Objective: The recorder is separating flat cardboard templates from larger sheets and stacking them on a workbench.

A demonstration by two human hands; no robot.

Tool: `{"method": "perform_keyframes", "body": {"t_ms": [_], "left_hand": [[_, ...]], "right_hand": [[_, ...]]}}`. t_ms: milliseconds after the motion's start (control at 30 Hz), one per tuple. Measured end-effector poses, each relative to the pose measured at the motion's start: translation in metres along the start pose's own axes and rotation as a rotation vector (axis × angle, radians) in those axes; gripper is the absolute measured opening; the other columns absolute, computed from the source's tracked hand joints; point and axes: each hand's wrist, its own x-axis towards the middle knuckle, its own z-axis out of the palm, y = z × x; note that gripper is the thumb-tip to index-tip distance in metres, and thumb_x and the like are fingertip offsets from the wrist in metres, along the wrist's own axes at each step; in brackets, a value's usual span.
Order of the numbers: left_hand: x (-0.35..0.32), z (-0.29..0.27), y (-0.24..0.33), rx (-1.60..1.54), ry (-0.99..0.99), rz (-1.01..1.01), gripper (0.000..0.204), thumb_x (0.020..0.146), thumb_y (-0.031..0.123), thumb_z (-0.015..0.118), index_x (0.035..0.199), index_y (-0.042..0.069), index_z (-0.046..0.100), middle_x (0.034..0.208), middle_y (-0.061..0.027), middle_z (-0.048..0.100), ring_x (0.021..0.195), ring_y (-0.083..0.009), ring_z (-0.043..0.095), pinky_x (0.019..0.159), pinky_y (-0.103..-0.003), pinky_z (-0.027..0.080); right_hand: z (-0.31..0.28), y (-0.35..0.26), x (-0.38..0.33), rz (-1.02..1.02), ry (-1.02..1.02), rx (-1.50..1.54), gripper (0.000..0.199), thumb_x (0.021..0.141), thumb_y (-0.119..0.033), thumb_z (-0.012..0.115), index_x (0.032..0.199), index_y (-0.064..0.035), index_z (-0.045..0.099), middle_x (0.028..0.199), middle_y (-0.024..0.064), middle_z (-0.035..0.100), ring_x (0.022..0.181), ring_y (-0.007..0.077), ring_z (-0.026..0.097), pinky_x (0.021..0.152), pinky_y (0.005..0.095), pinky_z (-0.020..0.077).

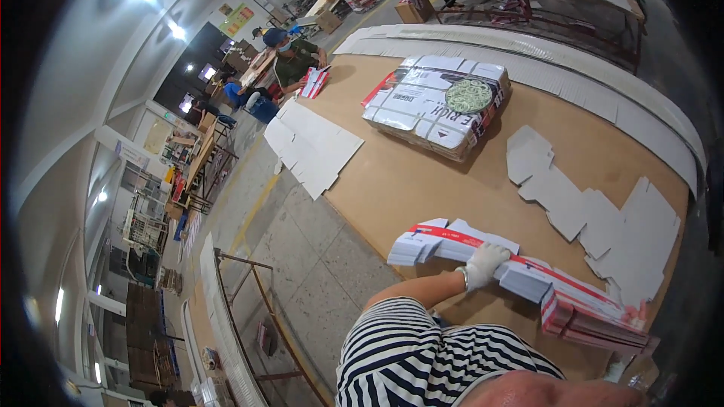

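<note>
A long row of folded printed cartons (441, 240), white with red bands, lies fanned out along the near edge of the table. My left hand (486, 264), in a white glove, is closed over the middle of the row with its fingers across the top edges. At the right end, where a red-and-white bundle (588, 316) of cartons stands close together, fingertips of my right hand (637, 315) curl over the edge. Most of that hand is hidden. Beyond them sits a strapped, plastic-wrapped pack of flat cartons (434, 105) with a round green picture.
The brown tabletop (422, 188) carries flat white cardboard sheets (317, 147) at the left and cut pieces (558, 196) at the right. White corrugated strip (566, 79) runs along the far edge. A masked co-worker (290, 64) holds a printed carton at the far left corner.
</note>
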Motion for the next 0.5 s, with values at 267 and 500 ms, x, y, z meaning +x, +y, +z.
{"method": "perform_keyframes", "body": {"t_ms": [267,500], "left_hand": [[0.053,-0.052,-0.017,-0.078,-0.073,-0.016,0.041,0.069,0.025,0.08,0.106,0.015,0.064,0.104,-0.0065,0.067,0.099,-0.0309,0.063,0.092,-0.041,0.046],[0.033,-0.052,-0.007,0.12,0.095,-0.039,0.094,0.066,0.043,0.082,0.143,0.008,0.042,0.131,-0.011,0.053,0.129,-0.0312,0.044,0.108,-0.047,0.033]], "right_hand": [[-0.002,0.0,-0.021,0.021,-0.012,-0.008,0.06,0.098,-0.041,0.059,0.134,0.0075,0.052,0.134,0.0199,0.057,0.115,0.0284,0.058,0.101,0.0379,0.0439],[-0.003,0.002,-0.022,0.012,-0.038,-0.034,0.06,0.099,-0.041,0.058,0.133,0.0077,0.052,0.133,0.0202,0.057,0.114,0.0286,0.058,0.101,0.0378,0.044]]}}
